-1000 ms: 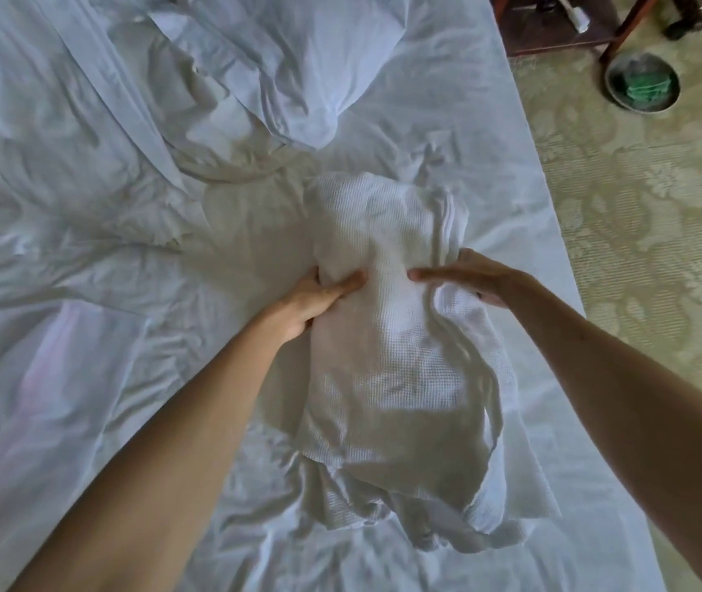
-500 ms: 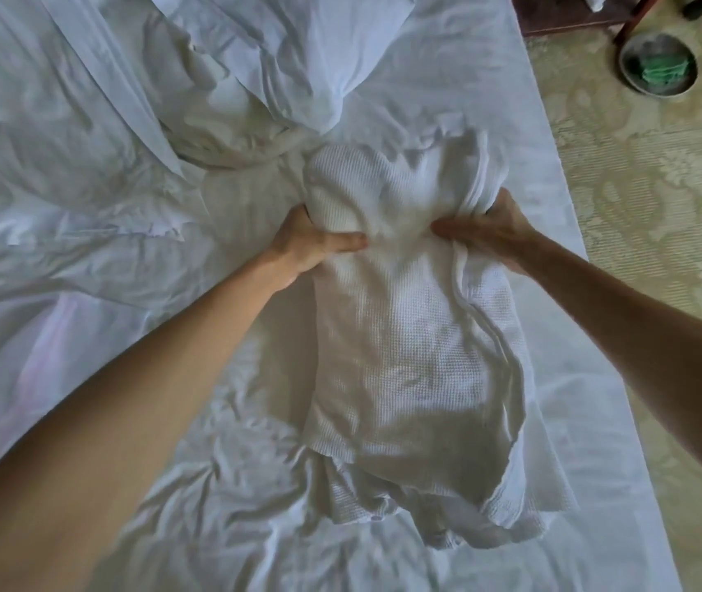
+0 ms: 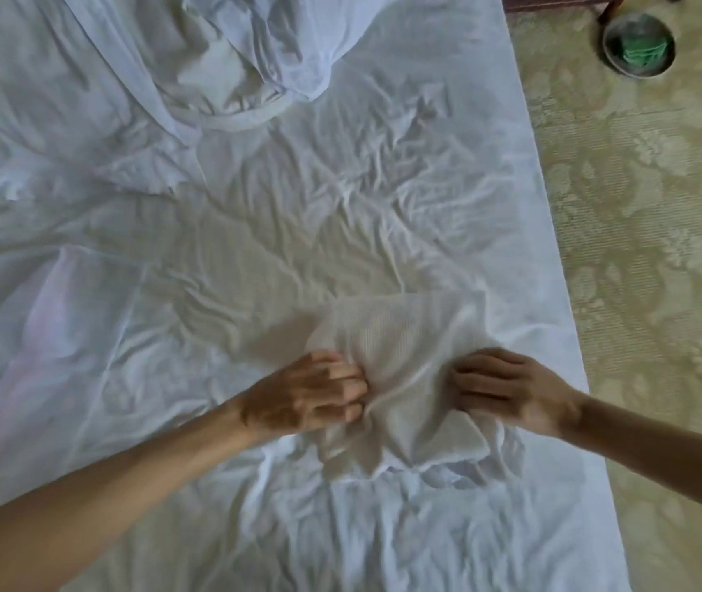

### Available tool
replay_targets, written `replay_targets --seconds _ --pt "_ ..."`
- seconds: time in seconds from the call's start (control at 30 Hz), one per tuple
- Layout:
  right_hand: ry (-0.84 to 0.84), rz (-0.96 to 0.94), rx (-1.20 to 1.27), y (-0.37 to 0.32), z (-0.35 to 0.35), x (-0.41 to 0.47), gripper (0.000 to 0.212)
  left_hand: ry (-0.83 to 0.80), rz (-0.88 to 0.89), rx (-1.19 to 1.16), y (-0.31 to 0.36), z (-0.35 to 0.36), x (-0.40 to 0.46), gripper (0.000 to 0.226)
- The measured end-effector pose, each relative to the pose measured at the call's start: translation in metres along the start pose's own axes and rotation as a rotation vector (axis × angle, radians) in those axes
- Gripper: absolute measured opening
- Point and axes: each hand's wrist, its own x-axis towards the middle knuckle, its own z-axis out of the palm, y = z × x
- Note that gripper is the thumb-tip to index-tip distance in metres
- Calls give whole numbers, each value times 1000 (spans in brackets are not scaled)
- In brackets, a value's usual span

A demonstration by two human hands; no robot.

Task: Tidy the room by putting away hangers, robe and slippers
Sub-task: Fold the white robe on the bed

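Note:
The white waffle-weave robe (image 3: pixel 405 335) lies folded into a short bundle on the bed, near its right edge. My left hand (image 3: pixel 311 395) grips the robe's left side with curled fingers. At the bundle's right side my right hand (image 3: pixel 507 388) has its fingers curled into the cloth. Part of the robe lies hidden under both hands. No hangers or slippers show.
A rumpled white sheet (image 3: pixel 255 232) covers the bed, with a pillow and bunched bedding (image 3: pixel 229 66) at the top. Patterned beige carpet (image 3: pixel 656 249) runs along the right. A round bin with green contents (image 3: pixel 639 44) stands on the floor at the top right.
Both hands have drawn the robe's far end back toward me, so the long bundle is now folded short. The view has shifted, and the pillow sits farther from the robe.

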Motion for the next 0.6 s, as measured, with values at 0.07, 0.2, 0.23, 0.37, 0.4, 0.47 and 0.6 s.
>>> replay_targets --seconds 0.07,0.2,0.23,0.37,0.4,0.47,0.6 --pt "-77 66 -32 -12 20 -8 35 -96 -77 -64 13 23 -15 14" --pt "-216 227 7 -24 28 -15 23 -250 -225 -215 27 25 -25 31" --pt "-304 271 55 -29 22 -18 36 -250 -270 -249 32 17 -22 30" --pt "-679 549 520 -38 -31 -10 91 -10 -606 -269 51 3 9 17" --pt "-749 664 742 -37 -44 1 85 63 -777 -237 52 3 21 25" --pt "-584 973 1019 -33 -54 26 56 134 -1253 -201 46 3 39 68" --pt "-52 1515 411 -28 -13 35 105 98 -1995 -815 22 11 42 146"
